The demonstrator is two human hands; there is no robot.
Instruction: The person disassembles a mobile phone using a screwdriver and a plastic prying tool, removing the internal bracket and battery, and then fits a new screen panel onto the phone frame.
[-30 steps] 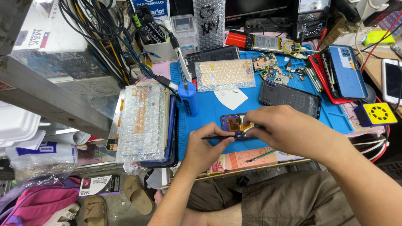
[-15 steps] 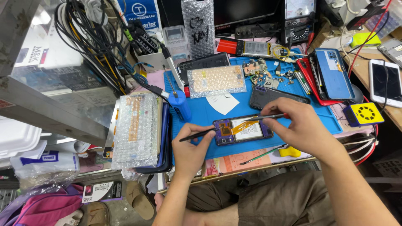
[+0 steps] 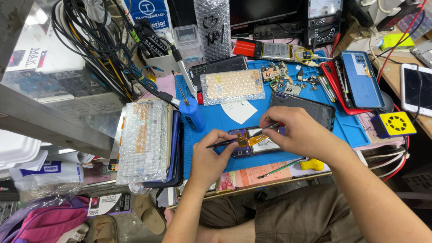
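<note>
Opened phone (image 3: 256, 143) flat on blue mat (image 3: 216, 118), near the mat's front edge, between both hands. Orange flex and bare internals showing.

Left hand (image 3: 211, 155) pinching thin black tool (image 3: 221, 143), fingers pressed together around it, tip resting at phone's left end. Heel of hand on the mat.

Right hand (image 3: 299, 131) over phone's right end, fingers closed on tweezers (image 3: 264, 129), tips pointing down-left onto the phone's inside. Covers the phone's right part.

Around them:
- Dark phone (image 3: 310, 108) face down just behind right hand, touching or nearly so; cannot tell.
- White paper scrap (image 3: 239, 110) on mat behind the opened phone.
- Blue bottle (image 3: 192, 113) at mat's left edge, upright, needle tip up.
- Bubble-wrapped screen (image 3: 231, 85) further back, lying on a dark tray.
- Loose boards and small parts (image 3: 288, 76) at back of mat.
- Blue phone back in red frame (image 3: 357, 78) at right.
- Yellow square gadget (image 3: 393, 123) off mat's right edge.
- Green-handled brush (image 3: 281, 168) and yellow pry piece (image 3: 311, 164) in front of mat at surface edge.
- Bubble-wrapped stack (image 3: 144, 139) left of mat.
- Cable tangle (image 3: 103, 45) at back left.
- White phone (image 3: 416, 87) far right, well apart.
</note>
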